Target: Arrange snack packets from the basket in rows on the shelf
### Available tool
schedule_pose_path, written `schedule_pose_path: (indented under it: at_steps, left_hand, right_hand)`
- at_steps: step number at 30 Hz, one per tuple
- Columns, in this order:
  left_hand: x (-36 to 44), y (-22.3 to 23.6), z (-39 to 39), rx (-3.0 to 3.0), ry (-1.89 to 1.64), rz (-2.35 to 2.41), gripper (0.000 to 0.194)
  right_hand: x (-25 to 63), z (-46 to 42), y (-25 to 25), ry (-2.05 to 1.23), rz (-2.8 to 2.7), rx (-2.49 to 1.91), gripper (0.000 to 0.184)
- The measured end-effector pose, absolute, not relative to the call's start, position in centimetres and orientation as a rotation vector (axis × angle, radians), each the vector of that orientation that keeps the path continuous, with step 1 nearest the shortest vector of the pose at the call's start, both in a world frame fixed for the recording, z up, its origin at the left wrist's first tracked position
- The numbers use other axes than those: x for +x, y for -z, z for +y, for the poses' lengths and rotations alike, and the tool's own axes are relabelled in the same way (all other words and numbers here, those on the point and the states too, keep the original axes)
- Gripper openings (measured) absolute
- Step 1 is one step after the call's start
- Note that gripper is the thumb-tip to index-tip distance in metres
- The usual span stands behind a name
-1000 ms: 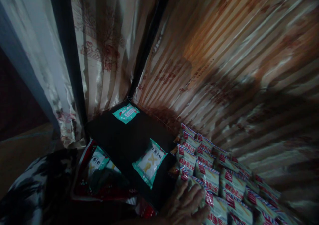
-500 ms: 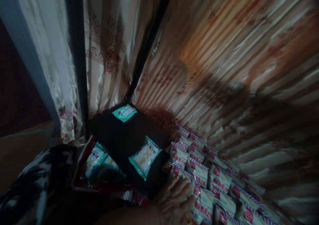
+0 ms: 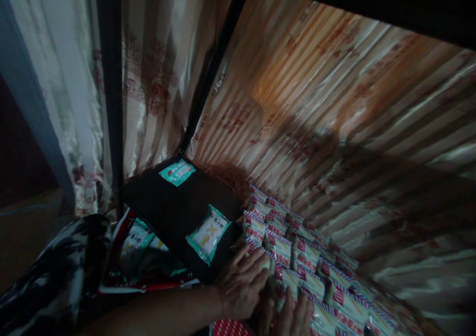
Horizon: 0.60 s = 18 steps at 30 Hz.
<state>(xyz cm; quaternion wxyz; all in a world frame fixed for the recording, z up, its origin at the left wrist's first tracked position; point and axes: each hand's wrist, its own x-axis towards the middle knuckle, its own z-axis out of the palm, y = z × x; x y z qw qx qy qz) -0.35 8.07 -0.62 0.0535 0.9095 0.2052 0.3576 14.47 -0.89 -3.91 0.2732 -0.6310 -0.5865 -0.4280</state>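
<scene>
You rest your outstretched left hand (image 3: 242,282) on rows of red-and-white snack packets (image 3: 279,249), your right hand (image 3: 287,317) alongside, its grip impossible to tell.

The left hand (image 3: 243,282) lies with fingers extended over red-lettered snack packets (image 3: 308,254) in overlapping rows; the right hand (image 3: 288,313), partly cut off below, is just beside it. Leftward, two teal-edged snack packets (image 3: 208,233) lie apart on a black surface (image 3: 167,209), near an open red bag (image 3: 119,289) holding similar packets (image 3: 137,237). Creased printed sheeting (image 3: 316,73) rises behind.
</scene>
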Motion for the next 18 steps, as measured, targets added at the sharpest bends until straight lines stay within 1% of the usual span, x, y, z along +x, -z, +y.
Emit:
schedule_pose_path:
  at_steps: [1,4,6,10,13,15,18]
  left_hand:
    - [-1.1,0.4,8.7,2.739,-1.088,0.671,0.042]
    - [-3.8,0.0,11.0,2.644,-1.034,0.898,0.042]
    - [-5.8,0.2,12.4,2.573,-1.001,1.055,0.042]
    - [-9.1,1.6,14.1,2.57,-0.88,1.082,0.042]
    - [-10.4,2.9,14.7,2.586,-0.801,0.994,0.048]
    - [-10.6,3.6,14.9,2.55,-0.807,0.964,0.051]
    - [-10.4,4.6,15.0,2.424,-0.832,0.979,0.057]
  right_hand:
    - [13.3,-0.4,3.4,1.094,-1.592,-1.705,0.061]
    - [9.4,1.7,2.2,0.716,-1.631,-1.785,0.057]
    - [7.2,3.3,2.3,0.523,-1.614,-1.827,0.053]
    - [4.3,6.6,4.7,0.18,-1.655,-1.793,0.051]
    - [3.2,8.2,6.9,-0.056,-1.611,-1.76,0.054]
    - [2.9,8.7,7.6,-0.146,-1.549,-1.74,0.056]
    - [2.6,8.7,7.6,-0.186,-1.441,-1.738,0.054]
